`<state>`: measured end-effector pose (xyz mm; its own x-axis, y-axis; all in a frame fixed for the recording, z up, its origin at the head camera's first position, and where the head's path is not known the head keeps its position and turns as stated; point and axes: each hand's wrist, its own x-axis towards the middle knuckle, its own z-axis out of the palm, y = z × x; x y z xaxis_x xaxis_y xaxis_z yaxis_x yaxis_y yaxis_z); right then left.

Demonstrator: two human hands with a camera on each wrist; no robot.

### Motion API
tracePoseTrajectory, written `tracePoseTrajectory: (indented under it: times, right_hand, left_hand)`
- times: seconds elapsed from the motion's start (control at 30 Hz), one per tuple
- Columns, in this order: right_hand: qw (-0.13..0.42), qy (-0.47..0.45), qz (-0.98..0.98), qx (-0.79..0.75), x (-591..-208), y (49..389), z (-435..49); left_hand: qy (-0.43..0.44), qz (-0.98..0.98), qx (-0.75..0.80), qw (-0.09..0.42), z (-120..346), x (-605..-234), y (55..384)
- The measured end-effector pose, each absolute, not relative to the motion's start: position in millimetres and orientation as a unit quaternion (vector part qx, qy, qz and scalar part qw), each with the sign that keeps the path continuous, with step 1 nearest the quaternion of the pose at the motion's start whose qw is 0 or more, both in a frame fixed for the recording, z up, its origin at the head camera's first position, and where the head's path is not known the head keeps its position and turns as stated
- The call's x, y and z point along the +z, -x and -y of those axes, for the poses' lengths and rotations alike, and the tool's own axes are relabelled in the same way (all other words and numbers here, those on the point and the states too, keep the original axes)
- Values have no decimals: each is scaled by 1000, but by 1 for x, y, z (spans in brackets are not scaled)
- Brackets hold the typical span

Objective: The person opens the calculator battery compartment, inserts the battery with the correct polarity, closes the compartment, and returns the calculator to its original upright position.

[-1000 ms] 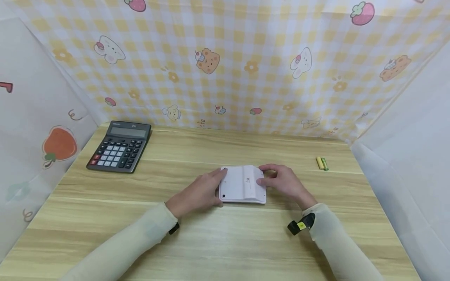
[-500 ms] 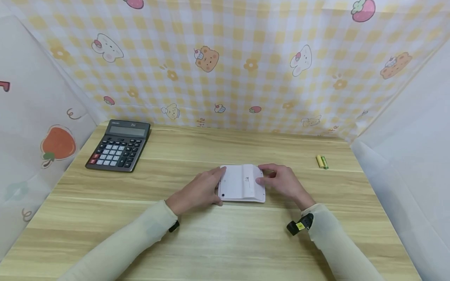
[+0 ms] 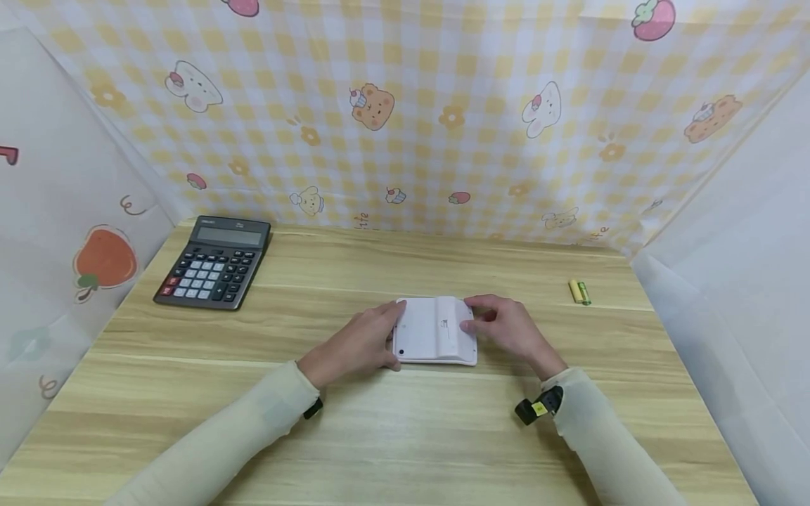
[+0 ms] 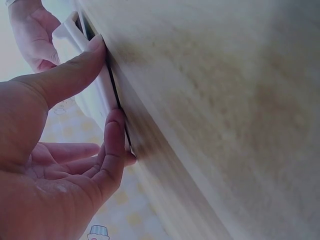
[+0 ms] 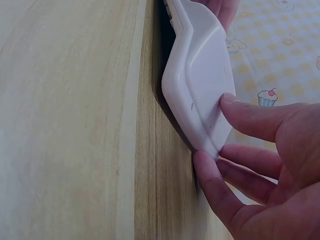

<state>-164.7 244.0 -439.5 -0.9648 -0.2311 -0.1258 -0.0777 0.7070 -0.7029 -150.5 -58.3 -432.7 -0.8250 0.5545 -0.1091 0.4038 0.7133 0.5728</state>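
A pale pinkish-white calculator [image 3: 419, 330] lies face down at the middle of the table, its raised ridge toward the right. Its keys are mostly hidden; a few key edges show underneath in the right wrist view. My left hand [image 3: 357, 346] grips its left end, with the thumb [image 4: 95, 47] on the near corner and the fingers along the edge. From the right, my right hand [image 3: 514, 329] holds the other end. There the thumb [image 5: 245, 112] presses on the back casing [image 5: 212, 70] and the fingers touch the edge close to the tabletop.
A dark grey desk calculator [image 3: 215, 263] lies face up at the back left. Two small batteries [image 3: 579, 292], one yellowish and one green, lie side by side at the back right. A checked cloth [image 3: 405, 126] hangs behind the wooden table [image 3: 405, 436].
The view shifts very slightly between the first frame and the later ones. Both hands keep their hold on the pale calculator, which stays in place.
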Motion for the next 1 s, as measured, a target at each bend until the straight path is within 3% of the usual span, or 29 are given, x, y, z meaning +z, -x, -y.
tracePoseTrajectory:
  times: [0.57, 1.0]
  right_hand:
    - [87, 78, -919, -375, -440, 163, -248]
    - [7, 211, -910, -358, -414, 163, -241]
  left_hand:
    - [-255, -914, 284, 139, 62, -432, 151]
    - [-281, -922, 253, 87, 60, -419, 159]
